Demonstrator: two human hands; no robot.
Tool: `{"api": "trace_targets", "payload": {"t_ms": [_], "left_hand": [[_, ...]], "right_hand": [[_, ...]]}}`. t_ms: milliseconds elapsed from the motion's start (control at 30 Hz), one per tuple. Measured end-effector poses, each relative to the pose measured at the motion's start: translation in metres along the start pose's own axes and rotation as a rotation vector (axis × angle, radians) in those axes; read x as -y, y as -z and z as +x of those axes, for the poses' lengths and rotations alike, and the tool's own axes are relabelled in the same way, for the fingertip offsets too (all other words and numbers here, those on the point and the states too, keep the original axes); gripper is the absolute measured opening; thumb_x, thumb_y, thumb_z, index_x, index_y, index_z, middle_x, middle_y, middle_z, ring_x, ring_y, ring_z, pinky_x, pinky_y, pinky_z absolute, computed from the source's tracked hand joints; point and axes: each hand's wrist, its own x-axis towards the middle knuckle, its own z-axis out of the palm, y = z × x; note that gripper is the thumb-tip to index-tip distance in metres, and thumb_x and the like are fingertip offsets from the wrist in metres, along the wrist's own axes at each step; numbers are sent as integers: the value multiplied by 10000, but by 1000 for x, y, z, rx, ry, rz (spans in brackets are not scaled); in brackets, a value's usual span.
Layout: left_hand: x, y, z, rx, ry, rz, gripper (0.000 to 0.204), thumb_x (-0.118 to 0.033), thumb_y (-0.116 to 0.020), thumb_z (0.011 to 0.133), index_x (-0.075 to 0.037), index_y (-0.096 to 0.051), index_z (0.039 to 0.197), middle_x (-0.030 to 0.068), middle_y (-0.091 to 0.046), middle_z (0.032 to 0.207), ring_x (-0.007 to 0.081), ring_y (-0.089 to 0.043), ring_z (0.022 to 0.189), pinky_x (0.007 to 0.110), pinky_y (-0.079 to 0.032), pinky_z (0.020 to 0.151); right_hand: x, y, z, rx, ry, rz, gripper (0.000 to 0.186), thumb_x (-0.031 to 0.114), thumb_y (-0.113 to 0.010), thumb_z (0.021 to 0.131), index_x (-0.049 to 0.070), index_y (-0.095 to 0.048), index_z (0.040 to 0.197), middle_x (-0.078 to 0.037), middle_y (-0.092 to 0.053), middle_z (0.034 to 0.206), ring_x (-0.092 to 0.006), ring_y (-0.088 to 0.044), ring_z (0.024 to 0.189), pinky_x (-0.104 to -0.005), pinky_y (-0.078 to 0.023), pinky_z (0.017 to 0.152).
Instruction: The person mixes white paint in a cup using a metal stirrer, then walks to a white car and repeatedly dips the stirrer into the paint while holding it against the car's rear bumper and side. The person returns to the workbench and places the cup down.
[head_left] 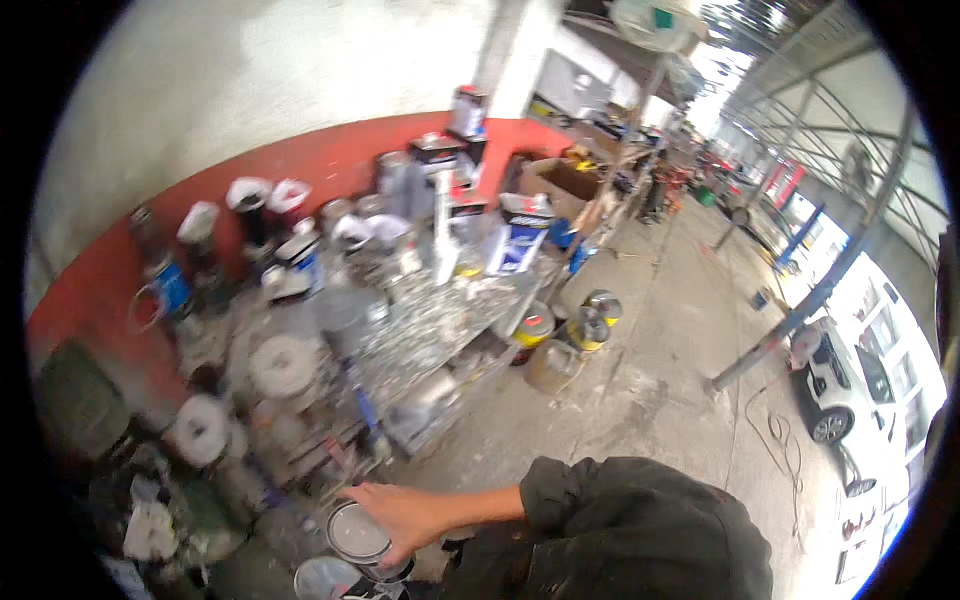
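On the left, a cluttered bench (420, 330) stands against a red and white wall (330, 160), crowded with paint-spattered tins, tubs and rolls of tape. Low at the bench's near end sits a small open can (358, 540), its inside pale grey. A hand (405, 518) lies over the can's right rim, fingers curled down around its side and gripping it. It comes out of a dark sleeve (620, 530) from the lower right, so it is probably the person's right hand, though the angle makes that unsure; the other hand does not show. Just below the can is another round lid or tin (325, 578), partly cut off. Further right, three tins (570, 335) stand on the concrete floor (660, 380). At the far right a white car (860, 390) is parked beside a blue post (800, 310).
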Motion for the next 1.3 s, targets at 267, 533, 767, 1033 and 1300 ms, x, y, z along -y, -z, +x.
{"api": "trace_targets", "payload": {"t_ms": [267,533,767,1033,1300], "left_hand": [[-205,-118,75,235,-206,-216,1066,-222,-881,551,-54,-356,1463,210,-437,1389,406,-397,1329,537,-325,1109],[-411,-169,186,166,-625,-154,956,-289,-875,561,-65,-441,1383,190,-462,1400,387,-435,1289,478,-365,1088],[-521,-243,292,215,-668,36,950,-296,-882,578,-80,-429,1384,190,-454,1418,404,-406,1310,495,-395,1064],[-556,-317,404,145,-611,41,1012,-234,-889,542,-96,-387,1410,238,-411,1425,451,-407,1284,534,-362,1077],[-551,-335,429,72,-603,1,1011,-285,-887,594,-27,-373,1426,254,-466,1377,445,-389,1303,513,-326,1101]], "right_hand": [[-165,141,-168,-353,-208,-123,1137,394,-875,557,-43,-299,1434,-276,-465,1349,-423,-470,1259,-461,-374,1096],[-256,214,-251,-506,-450,-66,1138,439,-894,594,-20,-306,1454,-245,-429,1419,-389,-452,1309,-452,-368,1104],[-321,244,-232,-603,-444,-170,1110,433,-889,598,-19,-325,1441,-251,-464,1385,-405,-464,1287,-468,-368,1096],[-378,331,-140,-657,-382,-315,1079,400,-866,579,-14,-351,1432,-243,-459,1385,-410,-467,1266,-475,-375,1075],[-437,387,-58,-562,-253,-243,1104,366,-887,535,36,-354,1444,-218,-492,1351,-406,-473,1255,-481,-363,1083]]}}
